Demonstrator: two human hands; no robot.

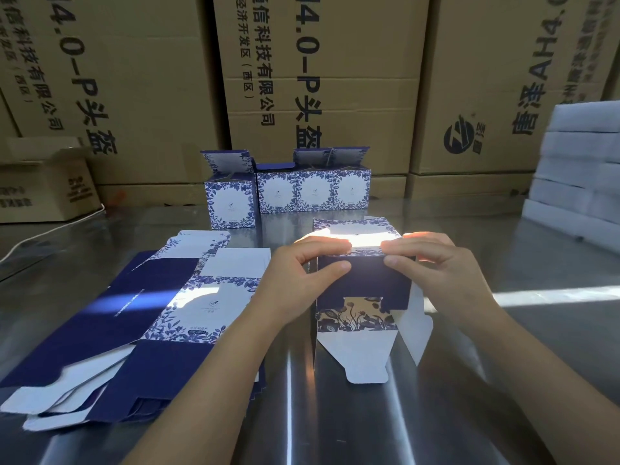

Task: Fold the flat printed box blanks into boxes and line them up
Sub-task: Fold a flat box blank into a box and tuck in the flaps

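- Done so far: four folded boxes (288, 193) stand at the far side of the table (543, 333). Three touch side by side in a row. The fourth, at the left end, sits a little nearer and just out of line.
- All four have their top flaps standing open, so I judge them folded but not closed on top.
- In hand: a fifth box (364, 283) stands in the middle of the table, between the row and the person. It is opened into a tube, and the flaps at its near end splay out loose on the table.
- The left hand (302, 273) has its grip closed on the box's upper left edge, fingers over the top and thumb on the dark near panel.
- The right hand (432, 273) pinches the upper right edge in the same way.
- Left to do: the flaps of this box need tucking in, and then it goes into the row. The out-of-line box probably needs a nudge back.
- A pile of flat blanks (167, 313) lies to the left of the hands, waiting. Several layered edges show, but I cannot count them.
- Count: four folded boxes, one in work, one pile of blanks, two hands.
- Behind stand large brown cartons (335, 78), and white slabs (577, 169) are stacked at the right.
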